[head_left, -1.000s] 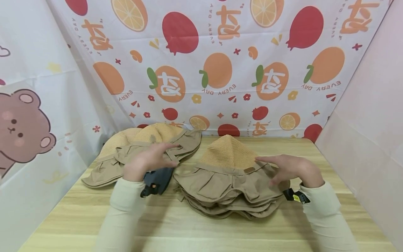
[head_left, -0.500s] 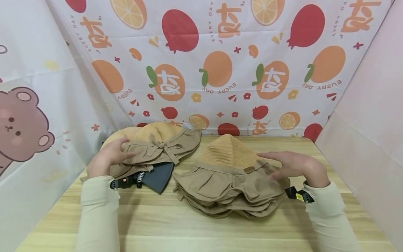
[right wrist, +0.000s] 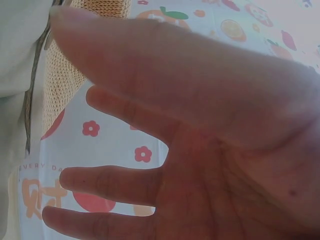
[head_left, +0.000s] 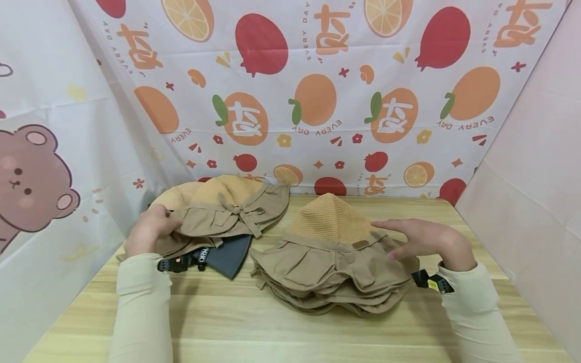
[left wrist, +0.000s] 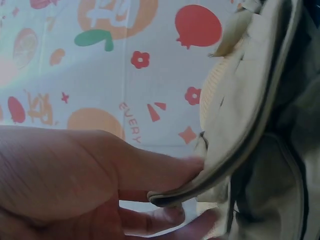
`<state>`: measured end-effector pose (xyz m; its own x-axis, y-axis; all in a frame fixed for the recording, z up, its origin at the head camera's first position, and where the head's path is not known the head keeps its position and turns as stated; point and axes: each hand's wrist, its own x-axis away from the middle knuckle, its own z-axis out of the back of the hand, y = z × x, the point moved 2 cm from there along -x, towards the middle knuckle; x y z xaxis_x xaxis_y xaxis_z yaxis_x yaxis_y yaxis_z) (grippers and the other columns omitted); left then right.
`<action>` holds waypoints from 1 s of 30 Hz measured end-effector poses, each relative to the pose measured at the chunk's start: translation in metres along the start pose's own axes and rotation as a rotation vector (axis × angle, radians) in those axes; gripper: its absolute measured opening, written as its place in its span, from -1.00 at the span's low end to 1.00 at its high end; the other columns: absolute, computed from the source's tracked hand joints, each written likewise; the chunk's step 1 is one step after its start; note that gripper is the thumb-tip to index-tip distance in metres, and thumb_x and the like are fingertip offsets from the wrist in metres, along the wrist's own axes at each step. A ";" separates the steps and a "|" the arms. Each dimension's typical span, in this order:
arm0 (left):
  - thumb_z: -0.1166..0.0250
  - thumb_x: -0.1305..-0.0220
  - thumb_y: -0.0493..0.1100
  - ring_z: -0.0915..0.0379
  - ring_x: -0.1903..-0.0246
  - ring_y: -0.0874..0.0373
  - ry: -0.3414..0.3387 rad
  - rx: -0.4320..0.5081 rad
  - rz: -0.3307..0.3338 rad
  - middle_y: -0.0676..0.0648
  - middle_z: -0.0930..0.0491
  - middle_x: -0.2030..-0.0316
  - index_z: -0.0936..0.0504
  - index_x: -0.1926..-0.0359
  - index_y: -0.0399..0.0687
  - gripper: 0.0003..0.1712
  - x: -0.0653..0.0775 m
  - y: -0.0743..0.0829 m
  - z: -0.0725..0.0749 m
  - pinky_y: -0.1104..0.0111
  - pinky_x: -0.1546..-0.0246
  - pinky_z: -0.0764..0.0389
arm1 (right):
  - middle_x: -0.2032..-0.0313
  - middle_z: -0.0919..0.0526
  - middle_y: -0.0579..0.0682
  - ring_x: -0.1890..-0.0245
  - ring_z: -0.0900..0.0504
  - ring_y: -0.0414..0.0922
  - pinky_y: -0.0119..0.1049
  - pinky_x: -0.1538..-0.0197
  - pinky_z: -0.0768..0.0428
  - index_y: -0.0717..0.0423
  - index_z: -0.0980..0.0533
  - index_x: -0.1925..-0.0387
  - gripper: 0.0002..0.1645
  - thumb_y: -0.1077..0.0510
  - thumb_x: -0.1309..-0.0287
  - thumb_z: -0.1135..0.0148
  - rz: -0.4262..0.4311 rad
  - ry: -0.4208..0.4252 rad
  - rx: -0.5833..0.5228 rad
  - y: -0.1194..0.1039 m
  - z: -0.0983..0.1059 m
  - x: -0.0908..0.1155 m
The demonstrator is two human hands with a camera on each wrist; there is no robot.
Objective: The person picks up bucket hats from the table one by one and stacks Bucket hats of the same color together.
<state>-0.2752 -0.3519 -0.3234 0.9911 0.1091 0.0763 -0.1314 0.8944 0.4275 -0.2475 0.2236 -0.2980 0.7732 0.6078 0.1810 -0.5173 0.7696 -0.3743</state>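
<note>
With our left hand (head_left: 150, 229) we pinch the brim (left wrist: 240, 132) of the bow-tied hat (head_left: 233, 207), which lies just to that hand's right, a dark grey piece (head_left: 232, 256) showing beneath it. Our right hand (head_left: 426, 238) is spread, fingers straight and thumb apart, with the stack of tan hats (head_left: 313, 264) on the counter (head_left: 272, 340) just to its left, though we cannot tell whether they touch
</note>
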 end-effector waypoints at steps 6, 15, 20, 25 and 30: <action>-0.04 -0.36 -0.22 -0.58 0.55 0.00 0.208 0.158 -0.070 -0.33 -0.58 0.36 -0.37 -0.07 -0.52 -0.59 0.000 0.008 0.007 0.20 0.48 -0.57 | -0.31 -0.33 0.13 -0.23 -0.32 0.11 0.12 -0.14 -0.40 0.04 -0.23 -0.41 -0.06 -0.07 -0.02 -0.38 0.001 0.003 0.006 -0.001 0.000 -0.001; -0.14 -0.27 -0.33 -0.42 0.41 -0.13 0.816 0.186 -0.167 -0.33 -0.61 0.34 -0.63 0.07 -0.34 -0.74 0.026 0.048 0.037 0.20 0.47 -0.34 | -0.30 -0.34 0.15 -0.25 -0.29 0.16 0.16 -0.17 -0.36 0.08 -0.25 -0.39 -0.12 -0.04 -0.07 -0.36 0.020 0.031 0.022 -0.001 0.001 -0.003; -0.22 -0.21 -0.35 -0.55 0.43 -0.13 0.987 0.178 -0.282 -0.28 -0.67 0.32 -0.69 0.17 -0.29 -0.80 0.040 0.073 0.047 0.41 0.43 -0.32 | -0.29 -0.35 0.15 -0.25 -0.29 0.15 0.15 -0.18 -0.35 0.10 -0.28 -0.37 -0.18 -0.02 -0.12 -0.32 0.040 0.058 0.038 -0.003 0.002 -0.004; -0.24 -0.22 -0.32 -0.59 0.41 -0.11 0.841 0.181 -0.431 -0.25 -0.67 0.30 -0.68 0.16 -0.27 -0.81 0.049 0.097 0.046 0.79 0.46 -0.24 | -0.29 -0.35 0.15 -0.26 -0.29 0.14 0.15 -0.19 -0.34 0.10 -0.28 -0.37 -0.23 0.01 -0.17 -0.27 0.028 0.081 0.035 -0.006 0.003 -0.005; -0.29 -0.20 -0.31 -0.60 0.44 0.01 0.672 0.149 -0.645 -0.13 -0.66 0.37 -0.68 0.17 -0.19 -0.83 0.055 0.115 0.040 0.72 0.46 -0.38 | -0.25 -0.41 0.13 -0.22 -0.36 0.09 0.10 -0.19 -0.36 0.17 -0.31 -0.33 -0.30 0.05 -0.20 -0.25 0.042 0.184 0.057 -0.011 0.003 -0.009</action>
<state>-0.2363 -0.2601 -0.2341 0.6719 -0.1190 -0.7310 0.4916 0.8099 0.3201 -0.2500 0.2100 -0.2924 0.8020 0.5973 -0.0049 -0.5662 0.7576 -0.3247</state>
